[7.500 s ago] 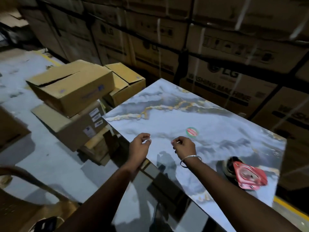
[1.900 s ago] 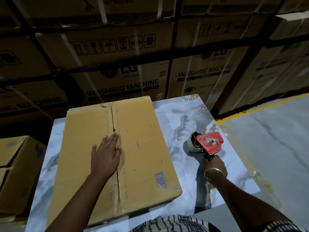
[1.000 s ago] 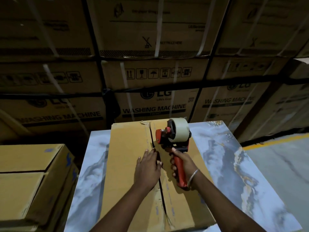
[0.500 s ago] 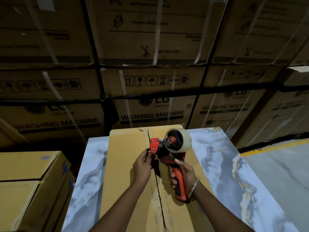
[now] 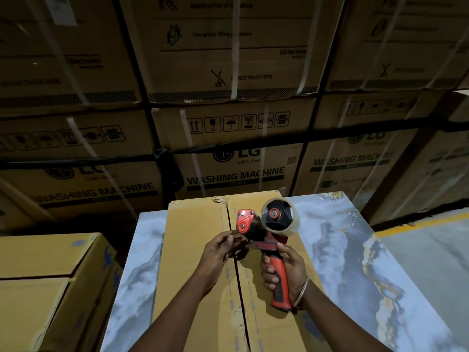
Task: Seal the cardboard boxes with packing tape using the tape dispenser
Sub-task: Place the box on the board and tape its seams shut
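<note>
A brown cardboard box [image 5: 195,250] lies on the marble-patterned table [image 5: 355,262], its two top flaps meeting along an open centre seam. Above the seam my right hand [image 5: 284,270] grips the red handle of the tape dispenser [image 5: 266,224], which carries a roll of clear tape. My left hand [image 5: 218,252] is at the dispenser's front end, thumb and fingers pinched together just below the red blade guard, apparently on the tape end; the tape itself is too faint to see.
Another cardboard box [image 5: 45,275] stands to the left of the table. A wall of stacked washing machine cartons [image 5: 236,153] rises right behind the table's far edge. Grey floor with a yellow line [image 5: 418,224] lies to the right.
I set a box on the table, picked up the dispenser from the table's right side and brought it over the seam. My left hand left the flap and went to the dispenser's front.
</note>
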A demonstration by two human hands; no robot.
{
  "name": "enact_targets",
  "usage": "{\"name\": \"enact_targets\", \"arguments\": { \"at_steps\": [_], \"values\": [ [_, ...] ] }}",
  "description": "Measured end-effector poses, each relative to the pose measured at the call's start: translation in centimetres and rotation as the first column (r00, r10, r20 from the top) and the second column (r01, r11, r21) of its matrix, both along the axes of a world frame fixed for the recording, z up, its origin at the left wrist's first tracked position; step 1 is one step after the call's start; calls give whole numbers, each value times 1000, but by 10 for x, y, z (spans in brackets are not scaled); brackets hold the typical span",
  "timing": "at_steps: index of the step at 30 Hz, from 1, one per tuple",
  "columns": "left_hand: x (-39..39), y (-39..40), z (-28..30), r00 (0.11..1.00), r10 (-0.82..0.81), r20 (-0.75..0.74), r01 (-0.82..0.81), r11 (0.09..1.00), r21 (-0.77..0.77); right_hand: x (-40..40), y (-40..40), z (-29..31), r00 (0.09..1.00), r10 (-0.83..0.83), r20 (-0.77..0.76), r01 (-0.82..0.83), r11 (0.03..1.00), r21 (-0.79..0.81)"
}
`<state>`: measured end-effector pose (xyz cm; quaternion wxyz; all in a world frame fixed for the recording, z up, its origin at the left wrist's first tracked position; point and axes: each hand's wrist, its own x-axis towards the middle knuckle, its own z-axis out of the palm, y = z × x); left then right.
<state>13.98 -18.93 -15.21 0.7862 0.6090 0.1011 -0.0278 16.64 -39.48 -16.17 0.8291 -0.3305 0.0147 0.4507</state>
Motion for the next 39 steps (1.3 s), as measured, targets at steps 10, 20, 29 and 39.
{"name": "enact_targets", "arguments": {
  "at_steps": [10,20,29,39],
  "values": [
    [20,15,24,949,-45,-311,-18,980,-197,-1,2,-1,1000,31,-2,-31,999,-27],
    [51,25,28,899,-43,-435,-39,983,-178,-3,6,9,999,14,51,-6,989,-146],
    [75,47,36,815,-75,-575,-3,991,-134,1,17,17,996,-1,93,24,969,-245],
    [125,67,42,681,-47,-731,289,934,209,9,36,37,993,-4,118,51,914,-401]
  ]
}}
